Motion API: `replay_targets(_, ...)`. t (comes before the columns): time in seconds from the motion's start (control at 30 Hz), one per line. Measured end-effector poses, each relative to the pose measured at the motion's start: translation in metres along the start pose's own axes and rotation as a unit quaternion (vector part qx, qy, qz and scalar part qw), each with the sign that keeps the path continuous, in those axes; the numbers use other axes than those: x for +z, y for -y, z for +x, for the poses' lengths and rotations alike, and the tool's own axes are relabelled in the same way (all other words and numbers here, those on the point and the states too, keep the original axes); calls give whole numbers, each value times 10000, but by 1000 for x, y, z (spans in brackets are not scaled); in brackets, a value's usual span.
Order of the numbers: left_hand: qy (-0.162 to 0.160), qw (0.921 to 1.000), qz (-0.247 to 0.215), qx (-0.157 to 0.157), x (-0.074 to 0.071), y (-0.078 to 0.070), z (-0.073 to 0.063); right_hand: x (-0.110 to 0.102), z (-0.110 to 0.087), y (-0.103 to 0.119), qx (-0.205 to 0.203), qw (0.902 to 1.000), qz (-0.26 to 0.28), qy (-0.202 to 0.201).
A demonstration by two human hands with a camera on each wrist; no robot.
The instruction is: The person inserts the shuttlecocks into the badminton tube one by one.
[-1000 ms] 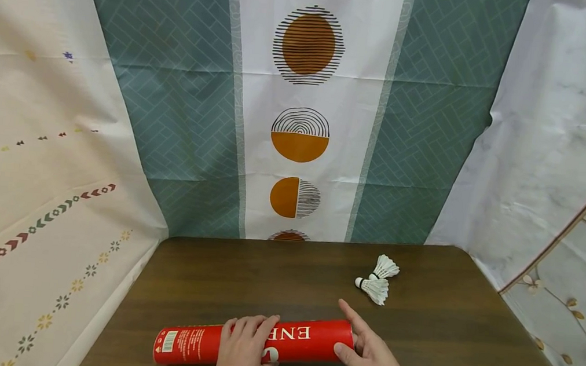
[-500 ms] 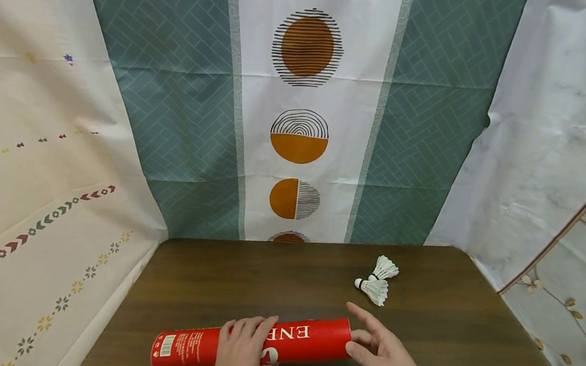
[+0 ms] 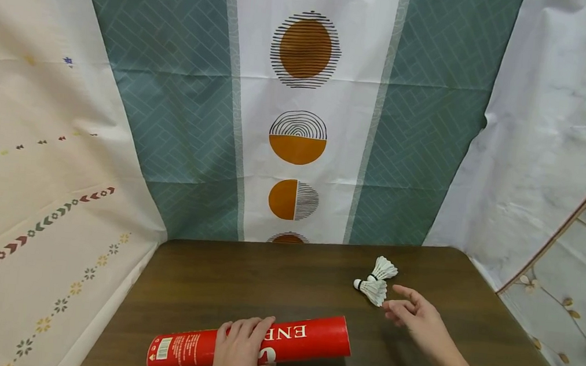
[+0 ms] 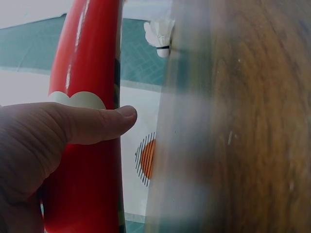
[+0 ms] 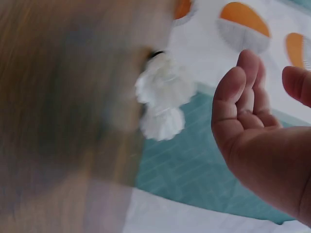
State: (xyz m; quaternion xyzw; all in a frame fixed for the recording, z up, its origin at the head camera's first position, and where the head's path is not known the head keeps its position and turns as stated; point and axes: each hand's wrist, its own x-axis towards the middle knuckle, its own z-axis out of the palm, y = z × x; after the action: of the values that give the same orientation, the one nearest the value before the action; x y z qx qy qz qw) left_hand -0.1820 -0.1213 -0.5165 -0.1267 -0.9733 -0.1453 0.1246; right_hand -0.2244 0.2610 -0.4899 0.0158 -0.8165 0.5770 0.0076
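Note:
A long red shuttlecock tube with white lettering lies slanted near the front of the table. Across its middle my left hand grips it from above; in the left wrist view the thumb wraps over the tube's side. My right hand is off to the right with nothing in it, fingers loosely bent and thumb apart. Just left of its fingertips lies a white shuttlecock with a dark band round its cork. A second shuttlecock rests against it, farther back.
The brown wooden table reaches back to a hanging cloth with green panels and orange circles. A cream patterned cloth borders the left side, and a pale marbled cloth the right.
My right hand has left the tube's right end and moved right and away from me, up beside the shuttlecocks. The left hand stays on the tube, whose left end has shifted slightly nearer.

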Motion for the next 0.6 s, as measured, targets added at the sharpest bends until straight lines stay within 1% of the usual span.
replay_targets(0.1,12,10000,23,18,1,1,-1,-1,13,-12,203,9986,-454,-203)
replay_targets(0.2,9,10000,22,10,2,1,0,1,24,-23,68,9939,-1017,-414)
replay_targets(0.27,22,10000,14,-36,2,1,0,3,32,-27,-85,9906,-1269,-503)
replay_targets(0.47,96,9999,-14,-128,2,1,0,17,51,-31,-366,9847,-1580,-633)
replay_targets(0.6,179,9998,-7,-122,3,1,0,25,62,-29,-434,9787,-1904,-642)
